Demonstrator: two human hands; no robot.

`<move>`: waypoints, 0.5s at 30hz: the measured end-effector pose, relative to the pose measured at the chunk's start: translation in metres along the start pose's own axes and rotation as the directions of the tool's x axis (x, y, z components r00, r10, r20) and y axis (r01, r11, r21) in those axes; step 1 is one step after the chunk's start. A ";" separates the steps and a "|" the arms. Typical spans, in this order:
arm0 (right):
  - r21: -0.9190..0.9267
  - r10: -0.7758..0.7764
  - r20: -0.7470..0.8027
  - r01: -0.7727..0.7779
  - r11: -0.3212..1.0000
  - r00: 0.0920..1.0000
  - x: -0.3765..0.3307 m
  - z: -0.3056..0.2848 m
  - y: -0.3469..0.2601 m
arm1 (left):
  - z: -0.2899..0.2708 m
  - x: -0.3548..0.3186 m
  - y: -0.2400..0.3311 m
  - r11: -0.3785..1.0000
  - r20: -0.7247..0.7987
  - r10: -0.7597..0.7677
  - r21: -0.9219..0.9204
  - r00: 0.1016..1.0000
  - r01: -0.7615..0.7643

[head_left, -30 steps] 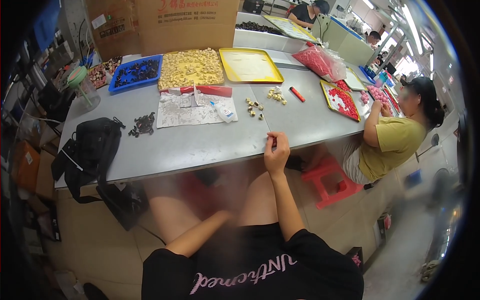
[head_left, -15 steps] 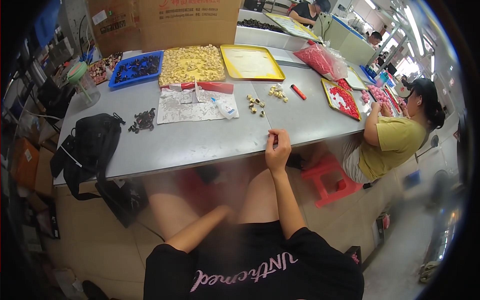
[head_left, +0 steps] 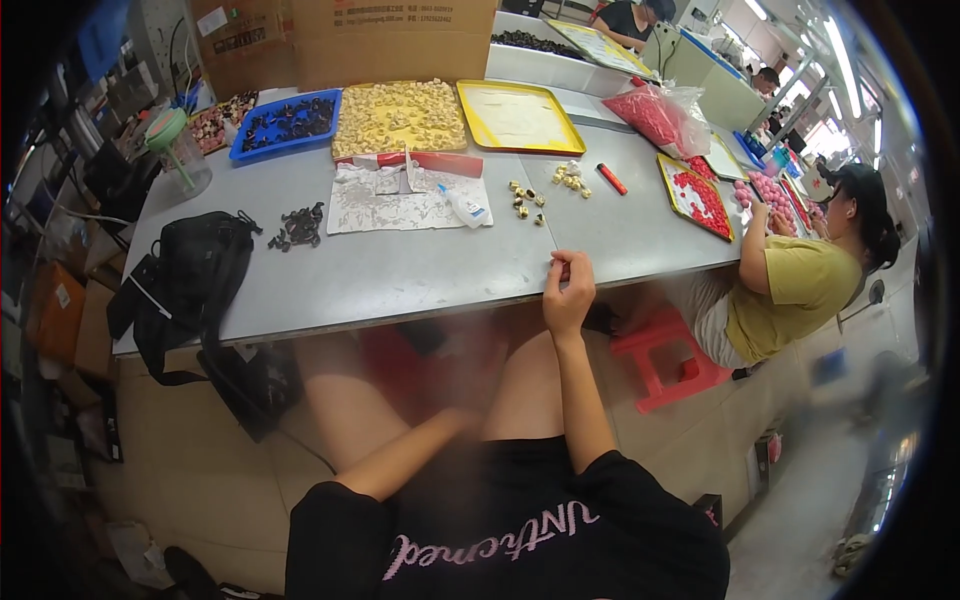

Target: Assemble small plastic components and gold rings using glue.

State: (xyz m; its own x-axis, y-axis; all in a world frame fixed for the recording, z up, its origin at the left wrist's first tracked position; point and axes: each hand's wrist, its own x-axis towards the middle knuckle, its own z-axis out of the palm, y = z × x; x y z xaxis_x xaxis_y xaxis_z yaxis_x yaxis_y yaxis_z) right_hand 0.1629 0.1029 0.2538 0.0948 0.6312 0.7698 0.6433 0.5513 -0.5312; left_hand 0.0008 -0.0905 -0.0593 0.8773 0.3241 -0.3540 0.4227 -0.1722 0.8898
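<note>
Scarcely shifted right hand (head_left: 568, 295) on table edge (head_left: 420, 312), fingers curled, perhaps empty; left hand (head_left: 455, 420) blurred, grip untellable.

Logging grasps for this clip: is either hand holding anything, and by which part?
The right hand grips the near edge of the grey table, fingers curled over it. The left hand is below the table, blurred; a hold cannot be told.

Grey table (head_left: 400, 270), black bag (head_left: 190, 275), yellow tray (head_left: 520, 118), blue tray (head_left: 285, 122)

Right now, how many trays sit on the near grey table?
4: a blue tray far left, a full yellow one beside it, an empty yellow one next, a red-filled one at right. Others may be hidden.
</note>
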 end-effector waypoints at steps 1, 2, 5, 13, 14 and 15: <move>-0.002 -0.006 -0.001 0.006 1.000 1.000 0.000 0.000 -0.001 | 0.000 0.000 0.000 1.000 0.002 -0.001 0.000 1.000 0.001; -0.004 -0.012 -0.002 0.012 1.000 1.000 0.000 -0.001 -0.002 | 0.001 0.000 0.000 1.000 0.004 -0.003 0.000 1.000 0.003; -0.004 0.003 0.007 -0.003 1.000 1.000 -0.001 -0.001 0.000 | -0.001 0.001 0.004 1.000 0.015 -0.003 0.002 1.000 0.003; -0.003 -0.012 -0.007 0.012 1.000 1.000 0.000 0.000 -0.001 | 0.004 0.002 0.009 1.000 0.041 -0.009 -0.004 0.999 0.009; -0.014 -0.022 -0.010 0.022 1.000 1.000 0.000 0.000 -0.002 | 0.004 0.002 0.010 1.000 0.043 -0.010 -0.005 0.999 0.011; -0.012 -0.021 -0.008 0.021 1.000 1.000 0.000 0.000 -0.002 | 0.005 0.002 0.011 1.000 0.046 -0.012 -0.006 0.999 0.012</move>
State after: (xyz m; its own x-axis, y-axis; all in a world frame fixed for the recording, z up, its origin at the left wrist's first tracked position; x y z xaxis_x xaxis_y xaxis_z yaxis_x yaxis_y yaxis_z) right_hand 0.1619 0.1017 0.2552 0.0872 0.6153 0.7834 0.6544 0.5575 -0.5107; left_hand 0.0080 -0.0964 -0.0512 0.8819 0.2826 -0.3774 0.4318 -0.1627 0.8872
